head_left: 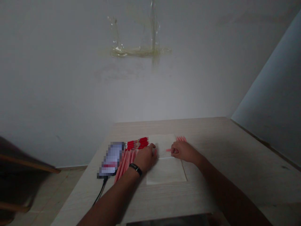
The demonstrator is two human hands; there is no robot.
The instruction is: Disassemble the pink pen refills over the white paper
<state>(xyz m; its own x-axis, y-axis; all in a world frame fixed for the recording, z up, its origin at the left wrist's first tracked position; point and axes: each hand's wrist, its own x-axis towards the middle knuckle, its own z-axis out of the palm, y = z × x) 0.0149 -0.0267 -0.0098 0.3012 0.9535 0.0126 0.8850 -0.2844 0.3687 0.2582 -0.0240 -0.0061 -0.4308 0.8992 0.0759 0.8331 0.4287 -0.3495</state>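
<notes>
My left hand (147, 158) rests on a row of red pens (131, 153) lying side by side on the wooden table (235, 157), its fingers curled at the left edge of a white sheet (166, 171). A black band circles that wrist. My right hand (183, 151) lies on the white sheet with its fingers pinched on one red pen (168, 150) that points left. A few more red pens (181, 138) show just beyond the right hand. What the left fingers hold, if anything, is hidden.
A phone (111, 159) with a black cable (101, 191) lies left of the pens. A pale wall with a tape stain (141, 50) rises behind the table. A dark chair (16, 175) stands at the far left over a tiled floor.
</notes>
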